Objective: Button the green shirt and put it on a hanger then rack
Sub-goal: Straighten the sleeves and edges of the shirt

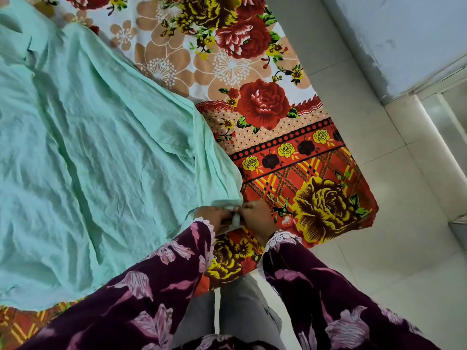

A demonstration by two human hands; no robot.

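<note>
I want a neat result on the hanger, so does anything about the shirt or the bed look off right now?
Nothing damaged or spilled. The green shirt lies heavily creased across the floral bedsheet, its edge reaching the bed's corner, where the left hand and right hand pinch it together. No hanger is in view.

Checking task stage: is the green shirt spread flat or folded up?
Spread out. The green shirt lies open and wrinkled across the floral bedsheet; the left hand and right hand pinch its near edge.
</note>
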